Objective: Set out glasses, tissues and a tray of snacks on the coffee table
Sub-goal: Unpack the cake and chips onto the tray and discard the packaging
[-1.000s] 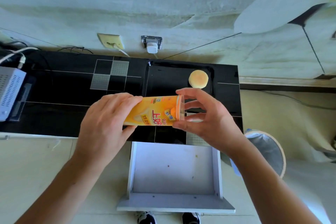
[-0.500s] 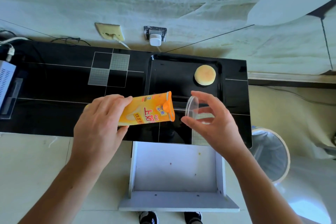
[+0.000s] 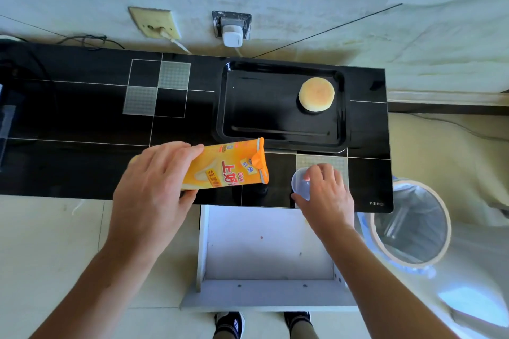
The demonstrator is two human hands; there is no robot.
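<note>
The left hand (image 3: 148,187) is wrapped round a light, stiff snack can (image 3: 225,166) tipped sideways over the table (image 3: 82,124) near the tray (image 3: 275,107) — grip mid-body. The right hand (image 3: 325,190) pinches its clear lid (image 3: 300,183) — thin, slippery.

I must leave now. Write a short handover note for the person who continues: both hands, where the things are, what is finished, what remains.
Left hand: grips the orange snack can, lying sideways above the black table, open end toward the tray.
Right hand: holds the clear lid low at the table's front edge.
Tray: on the table, one round bun in its far right corner.
Done: can opened, tray placed.
Left: probably tip snacks onto the tray; no glasses or tissues in view yet. The white drawer below is open.
</note>
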